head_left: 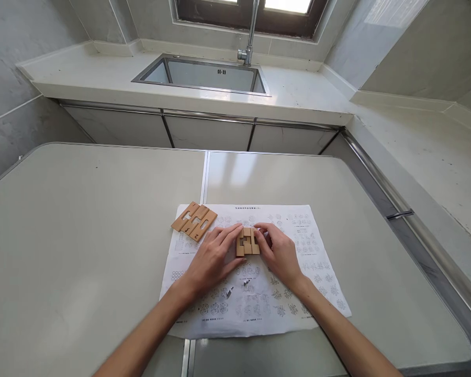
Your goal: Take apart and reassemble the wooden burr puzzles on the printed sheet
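A small group of light wooden puzzle pieces with notches [247, 242] sits side by side on the printed paper sheet [259, 325]. My left hand [212, 255] grips the left side of these pieces, fingertips at the top corner and thumb near the lower edge. On the right side, my right hand [279, 252] has its thumb and fingers closed on the rightmost piece, partly covering it. To the upper left lie flat slotted wooden boards [202, 211] marked with numerals, overlapping the sheet's corner. Line diagrams cover the paper.
The sheet rests on a pale table [82, 235] with a metal seam [204, 178] through its middle. Beyond stands a white counter [298, 89] with a sink [196, 70] and a faucet [248, 52]. Another counter [427, 141] runs along the right.
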Demonstrator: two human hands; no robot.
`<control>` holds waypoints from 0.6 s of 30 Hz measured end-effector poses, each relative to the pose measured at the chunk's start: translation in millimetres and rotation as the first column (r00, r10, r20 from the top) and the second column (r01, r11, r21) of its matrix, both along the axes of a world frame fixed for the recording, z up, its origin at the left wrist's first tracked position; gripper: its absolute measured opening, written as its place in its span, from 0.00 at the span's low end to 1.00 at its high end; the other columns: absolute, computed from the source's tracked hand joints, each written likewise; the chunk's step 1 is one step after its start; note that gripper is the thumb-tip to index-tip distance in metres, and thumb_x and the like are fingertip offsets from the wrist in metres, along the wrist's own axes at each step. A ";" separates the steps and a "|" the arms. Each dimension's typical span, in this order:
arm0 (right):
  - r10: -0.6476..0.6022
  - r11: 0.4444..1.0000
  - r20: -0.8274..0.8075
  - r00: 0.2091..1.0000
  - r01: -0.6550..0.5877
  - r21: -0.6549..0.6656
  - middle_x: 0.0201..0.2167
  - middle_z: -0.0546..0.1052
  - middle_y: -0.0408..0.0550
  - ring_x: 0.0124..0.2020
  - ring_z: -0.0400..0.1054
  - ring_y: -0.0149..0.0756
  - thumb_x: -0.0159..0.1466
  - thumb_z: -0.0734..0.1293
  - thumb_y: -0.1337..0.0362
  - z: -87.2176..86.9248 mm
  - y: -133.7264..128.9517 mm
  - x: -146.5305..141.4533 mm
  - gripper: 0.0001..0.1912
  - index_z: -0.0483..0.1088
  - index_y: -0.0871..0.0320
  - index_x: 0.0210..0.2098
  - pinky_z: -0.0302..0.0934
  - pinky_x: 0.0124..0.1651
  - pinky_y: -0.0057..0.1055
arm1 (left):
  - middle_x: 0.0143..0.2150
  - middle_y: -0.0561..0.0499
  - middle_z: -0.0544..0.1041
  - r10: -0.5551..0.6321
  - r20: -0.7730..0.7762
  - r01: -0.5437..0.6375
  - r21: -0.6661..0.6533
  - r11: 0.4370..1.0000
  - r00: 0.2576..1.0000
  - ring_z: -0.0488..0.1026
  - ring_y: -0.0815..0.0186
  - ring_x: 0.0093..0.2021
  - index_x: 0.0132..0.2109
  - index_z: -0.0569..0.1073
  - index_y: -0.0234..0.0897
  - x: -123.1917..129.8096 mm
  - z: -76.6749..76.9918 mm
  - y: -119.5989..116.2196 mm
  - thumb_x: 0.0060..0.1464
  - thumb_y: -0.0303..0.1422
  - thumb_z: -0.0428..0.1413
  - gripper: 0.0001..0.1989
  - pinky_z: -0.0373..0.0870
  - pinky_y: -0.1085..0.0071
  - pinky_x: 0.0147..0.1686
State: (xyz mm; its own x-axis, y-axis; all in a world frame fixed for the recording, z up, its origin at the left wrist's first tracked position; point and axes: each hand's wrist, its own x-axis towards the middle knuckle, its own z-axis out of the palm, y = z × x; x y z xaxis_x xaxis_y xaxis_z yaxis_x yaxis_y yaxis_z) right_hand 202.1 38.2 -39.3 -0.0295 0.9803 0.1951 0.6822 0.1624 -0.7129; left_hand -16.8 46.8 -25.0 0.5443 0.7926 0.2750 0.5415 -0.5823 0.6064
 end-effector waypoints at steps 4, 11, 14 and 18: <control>0.065 0.998 -0.036 0.997 -0.065 -0.005 0.40 0.82 0.50 0.34 0.75 0.41 0.78 0.59 0.53 1.9 0.7 -0.2 0.16 0.74 0.53 0.52 0.66 0.38 0.37 | 0.70 0.43 0.72 0.005 -0.006 -0.005 -0.004 1.000 1.000 0.72 0.47 0.63 0.75 0.55 0.49 1.1 -0.6 1.5 0.58 0.34 0.69 0.45 0.71 0.47 0.62; 0.187 0.982 -0.096 0.978 -0.190 -0.018 0.42 0.83 0.50 0.38 0.78 0.44 0.77 0.59 0.57 5.1 -0.2 -0.6 0.15 0.74 0.51 0.55 0.69 0.40 0.39 | 0.60 0.43 0.80 0.044 -0.021 -0.043 0.014 0.999 0.999 0.78 0.48 0.53 0.71 0.63 0.47 1.3 5.5 -0.8 0.57 0.41 0.69 0.39 0.75 0.51 0.54; 0.218 0.974 -0.132 0.967 -0.224 -0.026 0.43 0.84 0.50 0.41 0.80 0.44 0.77 0.58 0.58 6.1 -0.6 -0.6 0.15 0.74 0.50 0.56 0.71 0.42 0.39 | 0.54 0.43 0.82 0.086 -0.017 -0.085 0.020 0.996 0.996 0.79 0.48 0.49 0.68 0.67 0.46 1.4 5.6 -2.0 0.54 0.42 0.71 0.38 0.76 0.53 0.49; 0.244 0.967 -0.160 0.957 -0.252 -0.035 0.45 0.84 0.50 0.42 0.80 0.44 0.77 0.59 0.59 7.3 -0.7 -0.5 0.15 0.74 0.49 0.55 0.71 0.44 0.39 | 0.51 0.43 0.82 0.127 -0.007 -0.127 0.013 0.992 0.992 0.80 0.49 0.48 0.65 0.70 0.45 2.6 3.9 -2.8 0.54 0.40 0.70 0.34 0.76 0.54 0.48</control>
